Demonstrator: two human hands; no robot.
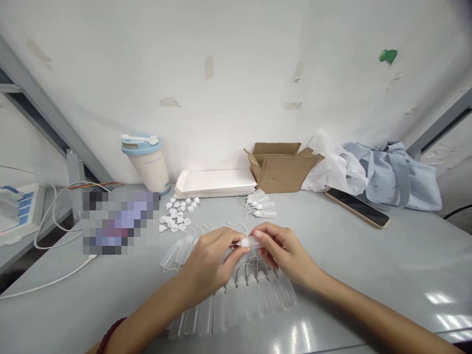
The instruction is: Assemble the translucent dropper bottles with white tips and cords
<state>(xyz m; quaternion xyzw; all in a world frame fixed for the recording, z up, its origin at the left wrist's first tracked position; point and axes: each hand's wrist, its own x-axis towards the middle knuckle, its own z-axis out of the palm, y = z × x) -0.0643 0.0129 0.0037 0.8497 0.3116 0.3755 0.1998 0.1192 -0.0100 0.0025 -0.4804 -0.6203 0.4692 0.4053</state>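
Observation:
Between my two hands is a small translucent squeeze bottle [252, 242], lying sideways with its white cone-shaped needle tip pointing left. My right hand [285, 250] grips its body between thumb and fingers. At the tip end, my left hand [208, 258] is closed in a pinch, thumb below and fingers above. Under and in front of the hands lies a row of similar clear bottles [236, 307] with thin curved tubes at their necks. More bottles [171, 253] lie behind my left hand, partly hidden by it.
Loose white caps [175, 215] lie at the back left, and several capped bottles [263, 206] at the back. Along the wall stand a tumbler [149, 164], a white flat stack [217, 182], an open cardboard box [283, 172], a plastic bag [334, 162] and blue cloth [401, 172]. A phone [356, 207] lies right.

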